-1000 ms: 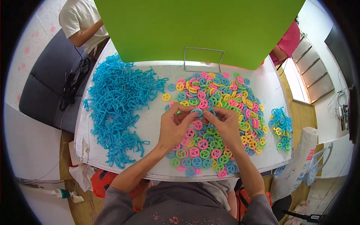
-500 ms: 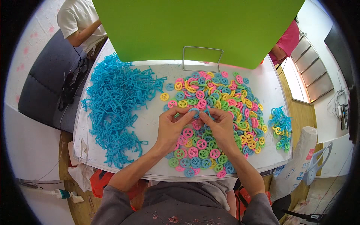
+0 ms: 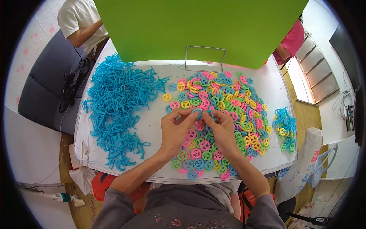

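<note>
Between the thumb and fingers of my left hand (image 3: pixel 176 124) is a blue plastic wheel (image 3: pixel 197 111). My right hand (image 3: pixel 221 126) pinches a small blue plastic frame piece (image 3: pixel 211 113) right beside that wheel; my fingers hide where the two meet. Both hands hover over a spread of spoked plastic wheels (image 3: pixel 206 146) in pink, green, yellow and blue. On the table's left lies a large tangled heap of blue plastic frame pieces (image 3: pixel 118 99).
At the table's right edge sits a small pile of blue frames with wheels (image 3: pixel 285 129). A green board (image 3: pixel 202 30) and a wire stand (image 3: pixel 206 70) rise at the far side. Two people are beyond the board. A plastic bag (image 3: pixel 305 164) stands off the right edge.
My two hands have drawn slightly closer together, the right one shifting a little left and up. The wheel and the frame piece stay pinched.
</note>
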### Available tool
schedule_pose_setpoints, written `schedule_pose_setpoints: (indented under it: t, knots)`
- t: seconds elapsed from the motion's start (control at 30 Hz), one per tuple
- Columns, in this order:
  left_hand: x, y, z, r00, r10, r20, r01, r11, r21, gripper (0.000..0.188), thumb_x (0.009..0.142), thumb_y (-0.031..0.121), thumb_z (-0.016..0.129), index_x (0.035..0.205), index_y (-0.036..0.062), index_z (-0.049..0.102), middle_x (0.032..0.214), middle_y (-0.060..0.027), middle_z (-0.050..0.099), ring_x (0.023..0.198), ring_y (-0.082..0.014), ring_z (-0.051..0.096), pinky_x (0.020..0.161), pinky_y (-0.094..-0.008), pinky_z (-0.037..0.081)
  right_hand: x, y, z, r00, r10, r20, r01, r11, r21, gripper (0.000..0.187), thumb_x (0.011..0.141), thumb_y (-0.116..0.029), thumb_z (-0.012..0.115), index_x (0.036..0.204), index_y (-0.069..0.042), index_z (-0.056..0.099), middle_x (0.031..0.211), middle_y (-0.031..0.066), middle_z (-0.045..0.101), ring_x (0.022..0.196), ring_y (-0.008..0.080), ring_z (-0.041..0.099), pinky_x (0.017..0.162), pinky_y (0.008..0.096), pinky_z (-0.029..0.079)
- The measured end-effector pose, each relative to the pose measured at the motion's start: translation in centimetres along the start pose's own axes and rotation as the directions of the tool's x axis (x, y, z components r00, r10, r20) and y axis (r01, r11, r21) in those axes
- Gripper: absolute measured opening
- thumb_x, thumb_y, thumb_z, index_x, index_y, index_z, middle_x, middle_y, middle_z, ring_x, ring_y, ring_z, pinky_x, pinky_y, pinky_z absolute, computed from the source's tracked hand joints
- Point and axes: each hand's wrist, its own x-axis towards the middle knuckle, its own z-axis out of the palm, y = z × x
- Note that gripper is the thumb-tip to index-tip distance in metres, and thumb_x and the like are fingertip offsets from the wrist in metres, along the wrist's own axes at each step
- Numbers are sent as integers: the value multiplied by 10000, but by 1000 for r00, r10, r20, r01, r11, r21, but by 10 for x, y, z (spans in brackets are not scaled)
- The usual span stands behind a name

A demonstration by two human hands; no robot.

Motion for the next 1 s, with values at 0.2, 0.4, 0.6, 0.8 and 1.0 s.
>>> schedule_pose_setpoints:
  t: [0.2, 0.4, 0.6, 0.8, 1.0]
  knots:
    - [-1, 2, 2, 998, -52, -36, 51, 998, -34, 156, 838, 19, 661, 990, -15, 647, 889, -48, 655, 775, -80, 610, 680, -213, 503, 2, -1, -2, 999, -39, 24, 41, 996, -76, 191, 911, -184, 605, 956, -1, 636, 807, 42, 656, 733, 95, 605, 691, 234, 470]
    - [-4, 0, 6, 988, 158, -4, -157, 985, 74, 168, 830, -12, 658, 997, -20, 648, 879, -43, 653, 796, -75, 609, 685, -208, 498, 2, -4, -1, 991, 126, 41, -130, 984, 121, 200, 915, -197, 602, 947, -1, 629, 840, 50, 653, 756, 111, 618, 705, 247, 490]
    - [-4, 5, 2, 999, 37, -2, -36, 992, 122, 149, 854, 29, 644, 985, -43, 638, 929, -73, 656, 798, -104, 626, 672, -216, 508, 1, -7, 0, 984, 166, 64, -175, 970, 171, 213, 917, -212, 601, 984, -11, 617, 884, 55, 651, 787, 126, 627, 731, 251, 500]
    - [6, 6, 0, 999, 37, 32, -37, 999, 5, 204, 883, 71, 620, 1052, -42, 615, 955, -76, 651, 826, -115, 637, 668, -208, 505, 1, -13, 0, 994, 87, 71, -93, 992, 81, 208, 905, -142, 606, 1068, -15, 588, 895, 48, 643, 813, 113, 626, 725, 248, 503]
    - [6, 6, -1, 996, 67, 51, -69, 997, 36, 215, 902, 84, 596, 1082, -34, 599, 972, -82, 648, 841, -136, 646, 695, -229, 525, 2, -18, -1, 950, -297, 95, 312, 894, -323, 204, 844, -17, 640, 1042, 0, 597, 869, 65, 667, 731, 104, 633, 641, 246, 515]
